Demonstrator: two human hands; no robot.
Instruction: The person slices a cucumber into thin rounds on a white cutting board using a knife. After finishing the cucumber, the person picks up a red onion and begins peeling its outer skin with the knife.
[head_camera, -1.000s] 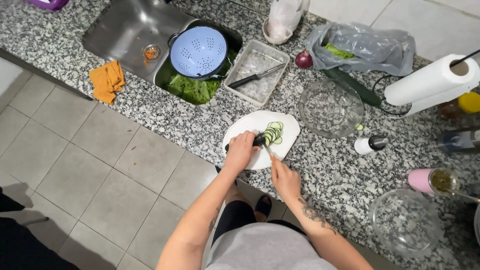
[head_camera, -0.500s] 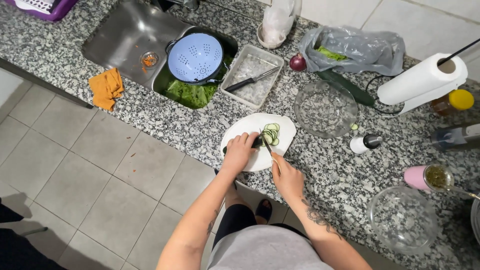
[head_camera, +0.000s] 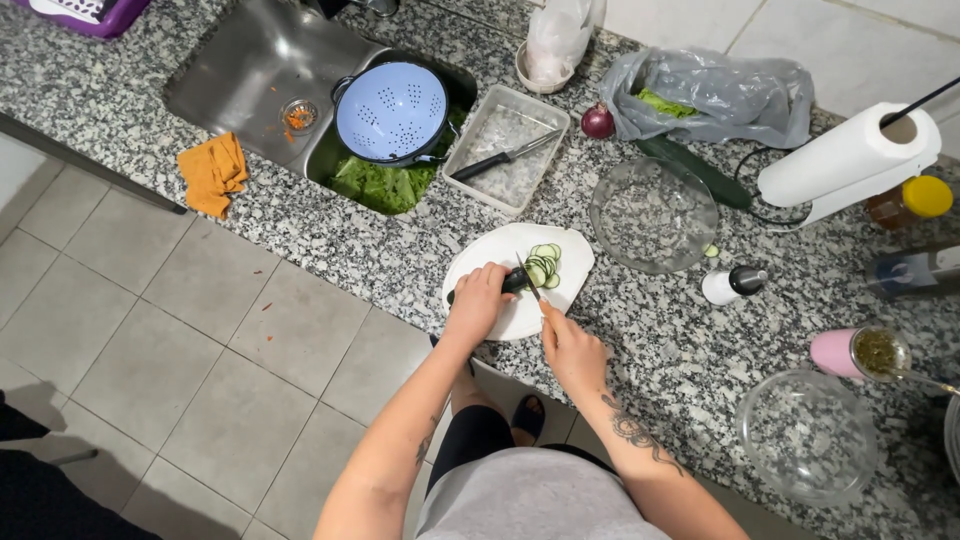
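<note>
Change since earlier: the right hand (head_camera: 572, 350) sits a touch closer to the left hand (head_camera: 478, 303) than half a second ago, and the knife blade (head_camera: 527, 277) now stands against the cut face of the cucumber; the fan of green slices (head_camera: 545, 263) beyond it looks much the same.
Meaning: by my reading the slicing is mid-run, another round about to come off, with only a short stub left under the left hand.
Right hand: closed around the knife handle, forefinger laid along the top; the handle itself is hidden in the fist.
Left hand: curled down over the dark green cucumber stub (head_camera: 514, 281), fingers pinning it to the board.
Cucumber position: near the middle of the white oval cutting board (head_camera: 505, 318), at the near edge of the speckled grey granite worktop (head_camera: 660, 345).
Cucumber axis: long axis runs left to right across the board; the cut end points right, toward the slices.
Knife axis: blade runs near to far, roughly crossing the cucumber, tip pointing far.
Right of board: a small white bottle with a black cap (head_camera: 732, 284), lying tilted.
Farther: an empty clear glass bowl (head_camera: 652, 213) just beyond the board.
Farthest: a pale blue colander (head_camera: 391, 111) in the steel sink (head_camera: 230, 60), over green lettuce leaves (head_camera: 378, 185).
</note>
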